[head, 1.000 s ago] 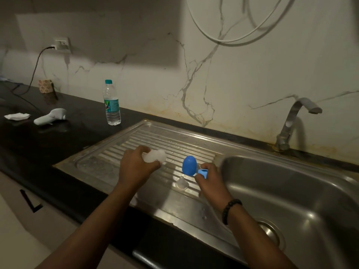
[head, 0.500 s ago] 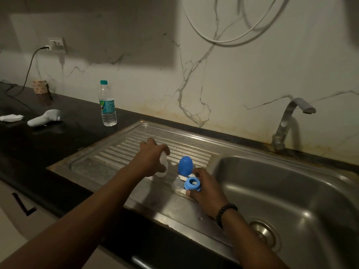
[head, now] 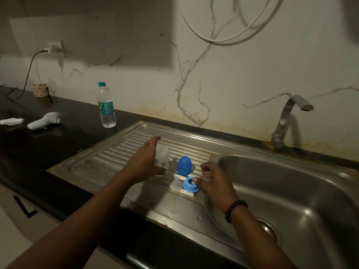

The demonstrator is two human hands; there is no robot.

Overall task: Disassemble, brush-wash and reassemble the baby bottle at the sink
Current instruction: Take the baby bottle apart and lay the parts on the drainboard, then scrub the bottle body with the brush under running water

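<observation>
The clear baby bottle body (head: 162,156) stands upright on the ribbed steel drainboard (head: 116,152). My left hand (head: 144,162) is spread around its left side, fingers apart, thumb low near its base. The blue dome cap (head: 184,165) stands just right of the bottle. In front of it lie the clear nipple (head: 176,185) and the blue screw ring (head: 191,185), side by side. My right hand (head: 214,182) hovers at the ring with loosely curled fingers, its thumb tip over the ring's rim, gripping nothing.
The sink basin (head: 291,181) with its drain (head: 270,230) lies to the right, under the tap (head: 287,117). On the dark counter to the left are a water bottle (head: 106,105), a white handheld device (head: 44,120), a tissue (head: 10,121) and a patterned cup (head: 39,89).
My left hand set the bottle body upright on the drainboard and opened. My right hand put the blue ring down beside the nipple and loosened its fingers.
</observation>
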